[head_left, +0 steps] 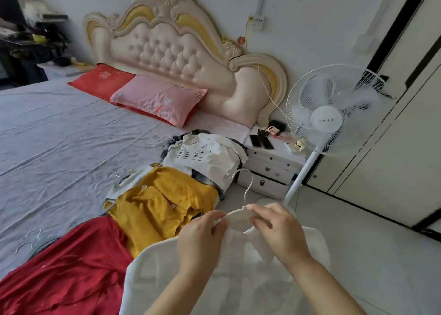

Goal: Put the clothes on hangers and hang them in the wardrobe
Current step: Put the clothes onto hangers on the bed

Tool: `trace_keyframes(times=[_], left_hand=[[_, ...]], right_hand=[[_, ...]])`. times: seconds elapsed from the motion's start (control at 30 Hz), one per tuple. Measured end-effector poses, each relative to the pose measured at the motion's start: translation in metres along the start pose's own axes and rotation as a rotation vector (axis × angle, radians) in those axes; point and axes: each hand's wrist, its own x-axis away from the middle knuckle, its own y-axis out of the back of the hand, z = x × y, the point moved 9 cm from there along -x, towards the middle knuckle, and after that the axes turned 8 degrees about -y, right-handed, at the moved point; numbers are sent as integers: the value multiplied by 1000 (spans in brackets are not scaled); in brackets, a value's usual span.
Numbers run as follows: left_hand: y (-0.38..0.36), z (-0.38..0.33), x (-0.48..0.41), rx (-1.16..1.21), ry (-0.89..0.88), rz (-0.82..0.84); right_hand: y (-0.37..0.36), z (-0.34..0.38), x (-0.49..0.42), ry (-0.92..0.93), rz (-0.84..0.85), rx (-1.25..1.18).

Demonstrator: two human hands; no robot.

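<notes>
Your left hand and right hand cover part of the collar of the white garment, which runs off the bottom edge. Of the hanger you see only the hook and neck; its arms are inside the cloth. The red garment is cut by the left and bottom edges. A checked garment lies mostly under the printed shirt, whose creased lettering reads only in bits. The fan blades are a blur, the wardrobe leaves the frame at the right, and the shelf at top left is too dark to sort out
</notes>
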Motion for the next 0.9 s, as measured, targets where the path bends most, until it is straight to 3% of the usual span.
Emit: trace_keyframes(times=[0.27, 0.47, 0.9], left_hand=[[-49, 11, -120, 69, -3, -23], [-104, 39, -195, 44, 77, -44], [-195, 56, -359, -31, 217, -169]], right_hand=[[-2, -8, -132, 51, -71, -1], [-29, -37, -235, 110, -2, -33], [-50, -54, -463, 441, 73, -62]])
